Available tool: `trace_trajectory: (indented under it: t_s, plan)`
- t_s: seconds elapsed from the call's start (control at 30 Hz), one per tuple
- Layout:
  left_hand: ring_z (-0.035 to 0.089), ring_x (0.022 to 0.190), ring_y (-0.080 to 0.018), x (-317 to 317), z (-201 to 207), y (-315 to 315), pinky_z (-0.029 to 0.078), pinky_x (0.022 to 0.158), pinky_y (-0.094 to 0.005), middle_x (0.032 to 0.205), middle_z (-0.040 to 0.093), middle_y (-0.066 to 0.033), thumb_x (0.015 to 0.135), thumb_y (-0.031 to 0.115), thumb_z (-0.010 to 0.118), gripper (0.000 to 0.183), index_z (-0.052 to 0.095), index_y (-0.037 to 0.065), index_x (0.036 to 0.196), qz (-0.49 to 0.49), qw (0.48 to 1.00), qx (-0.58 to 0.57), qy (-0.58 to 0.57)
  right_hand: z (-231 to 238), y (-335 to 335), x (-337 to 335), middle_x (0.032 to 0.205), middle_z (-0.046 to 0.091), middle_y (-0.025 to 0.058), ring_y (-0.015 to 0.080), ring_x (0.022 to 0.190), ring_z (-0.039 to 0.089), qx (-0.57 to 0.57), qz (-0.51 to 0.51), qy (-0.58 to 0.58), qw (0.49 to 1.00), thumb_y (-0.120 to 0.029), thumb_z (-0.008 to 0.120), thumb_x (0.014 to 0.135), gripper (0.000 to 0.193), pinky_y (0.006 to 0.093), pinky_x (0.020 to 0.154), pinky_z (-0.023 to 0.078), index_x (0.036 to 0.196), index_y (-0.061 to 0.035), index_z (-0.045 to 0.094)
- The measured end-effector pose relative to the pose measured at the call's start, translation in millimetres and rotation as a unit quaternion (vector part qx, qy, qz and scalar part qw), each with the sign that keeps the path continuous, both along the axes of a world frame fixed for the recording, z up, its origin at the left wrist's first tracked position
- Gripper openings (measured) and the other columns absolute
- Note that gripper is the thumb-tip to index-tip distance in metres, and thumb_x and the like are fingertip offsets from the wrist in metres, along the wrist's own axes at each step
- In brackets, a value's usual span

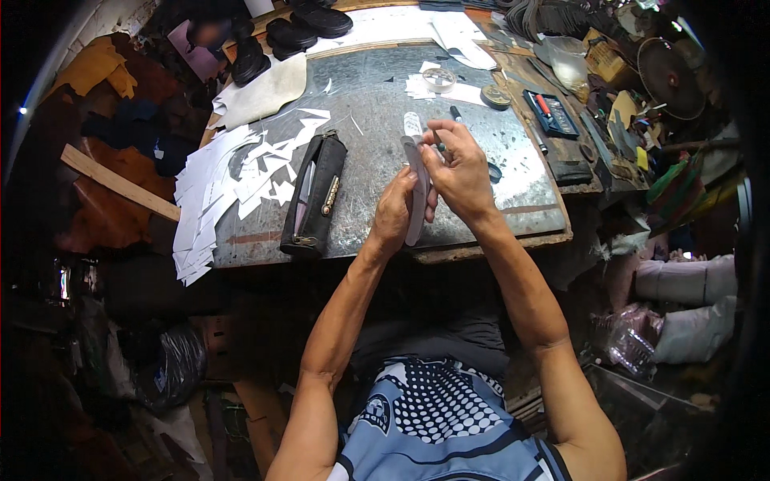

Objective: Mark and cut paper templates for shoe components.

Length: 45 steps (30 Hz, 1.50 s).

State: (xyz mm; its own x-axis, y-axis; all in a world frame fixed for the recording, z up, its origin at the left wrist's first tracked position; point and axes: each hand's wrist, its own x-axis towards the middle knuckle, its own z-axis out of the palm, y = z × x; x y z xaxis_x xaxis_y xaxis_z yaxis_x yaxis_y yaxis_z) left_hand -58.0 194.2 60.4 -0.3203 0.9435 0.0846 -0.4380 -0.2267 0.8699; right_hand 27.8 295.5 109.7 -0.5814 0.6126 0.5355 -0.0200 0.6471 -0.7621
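Note:
My left hand [395, 207] is closed around a long, narrow grey strip [415, 210] with rounded ends, held upright above the near edge of the metal-topped table. Close beside its upper end, my right hand [461, 170] pinches a thin pen-like tool [440, 146] with a greenish part; its exact kind is hard to make out. A small white piece with dark marks [412, 123] shows at the top of the strip. To the left of my hands lies a black zippered pouch [315, 195], partly open.
White paper scraps [265, 164] cover the table's left side. Black shoes [309, 28] stand at the far left. A tape roll [439, 78], a round tin [496, 97] and a dark tray with a red marker [550, 112] lie beyond my hands. A wooden board [120, 183] juts out leftward.

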Motion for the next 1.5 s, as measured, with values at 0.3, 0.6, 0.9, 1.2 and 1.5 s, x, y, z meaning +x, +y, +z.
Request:
trace_trajectory:
  t_s: [0.3, 0.6, 0.9, 1.2, 1.5]
  plan:
    - [0.052, 0.058, -0.0104, -0.2, -12.3, -0.3, 0.046, 0.057, -0.0247, 0.074, 0.055, -0.0036, 0.101, 0.032, 0.035, 0.032, 0.05, 0.005, 0.109, 0.007, 0.998, -0.058, 0.008, 23.8, 20.6, 6.2, 0.064, 0.056, -0.002, 0.0028, 0.053, 0.044, -0.021, -0.061, 0.026, 0.998, -0.01, 0.062, 0.091, 0.015, 0.0226, 0.046, 0.034, 0.102, -0.0009, 0.067]
    - [0.051, 0.057, -0.0091, -0.7, -12.9, 2.8, 0.045, 0.056, -0.0223, 0.074, 0.055, -0.0034, 0.102, 0.032, 0.036, 0.037, 0.051, 0.001, 0.115, -0.015, 0.998, -0.055, 0.006, 57.2, 42.3, 17.0, 0.064, 0.056, -0.0088, -0.0026, 0.053, 0.038, -0.021, -0.039, 0.149, 0.988, -0.011, 0.06, 0.096, 0.017, 0.0181, 0.045, 0.025, 0.107, -0.0006, 0.067]
    - [0.051, 0.057, -0.0074, 1.3, -6.9, -1.1, 0.045, 0.054, -0.0201, 0.073, 0.055, -0.0027, 0.102, 0.033, 0.036, 0.04, 0.053, 0.0, 0.117, -0.04, 0.996, -0.059, 0.045, 55.5, 71.9, 3.0, 0.062, 0.055, -0.0074, -0.0004, 0.052, 0.038, 0.108, -0.068, 0.191, 0.973, -0.012, 0.063, 0.094, 0.017, 0.0195, 0.045, 0.025, 0.107, -0.003, 0.069]
    - [0.051, 0.056, -0.0068, 1.0, -0.6, -3.2, 0.045, 0.054, -0.0196, 0.072, 0.055, -0.0016, 0.101, 0.034, 0.036, 0.041, 0.053, 0.0, 0.117, -0.057, 0.993, -0.079, 0.068, 46.7, 76.2, 4.1, 0.065, 0.054, -0.0073, 0.0003, 0.053, 0.038, 0.115, -0.079, 0.202, 0.969, -0.014, 0.063, 0.094, 0.018, 0.0197, 0.044, 0.027, 0.108, -0.0041, 0.068]
    - [0.052, 0.057, -0.0067, 1.6, -1.0, -2.0, 0.044, 0.054, -0.0199, 0.072, 0.055, -0.0012, 0.101, 0.035, 0.036, 0.042, 0.054, 0.0, 0.116, -0.069, 0.99, -0.091, 0.084, 49.4, 74.0, 10.0, 0.07, 0.059, -0.0066, -0.0003, 0.055, 0.038, 0.116, -0.082, 0.199, 0.97, -0.014, 0.062, 0.095, 0.016, 0.0193, 0.046, 0.028, 0.107, -0.0045, 0.067]
